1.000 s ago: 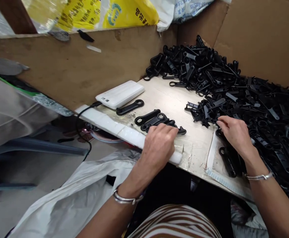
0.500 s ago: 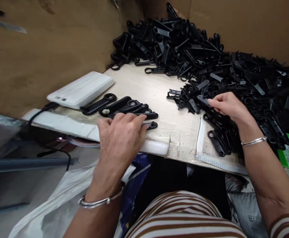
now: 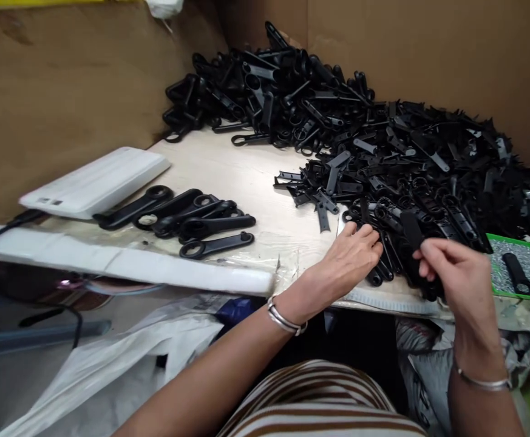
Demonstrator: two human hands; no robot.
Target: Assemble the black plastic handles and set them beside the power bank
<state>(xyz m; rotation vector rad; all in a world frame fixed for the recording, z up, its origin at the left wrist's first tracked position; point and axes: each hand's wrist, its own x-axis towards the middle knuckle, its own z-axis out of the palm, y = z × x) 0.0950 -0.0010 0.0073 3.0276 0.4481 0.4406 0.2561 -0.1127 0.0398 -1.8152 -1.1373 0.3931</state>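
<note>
My right hand (image 3: 458, 273) is closed, pinching a flat black plastic strip (image 3: 411, 229) between thumb and fingers. It is held up over the front of the black heap. My left hand (image 3: 353, 255) reaches across to its left, fingers bent and bunched over a cluster of ring-ended black plastic handles (image 3: 385, 258). Its fingertips are partly lost against the dark parts, so what they grip is hidden. On the left of the table lies a loose group of finished-looking black handles (image 3: 192, 218), with one handle (image 3: 217, 244) nearest the front edge.
A large heap of black plastic parts (image 3: 292, 97) fills the back and right of the table. At the left lies a white flat box (image 3: 96, 182) with a cable. A green tray (image 3: 496, 243) of small metal pieces stands right, a black handle (image 3: 517, 273) on it.
My left hand has left the group of handles and moved right to the cluster. My right hand has come back from the small parts towards me with the strip. The view has shifted right.
</note>
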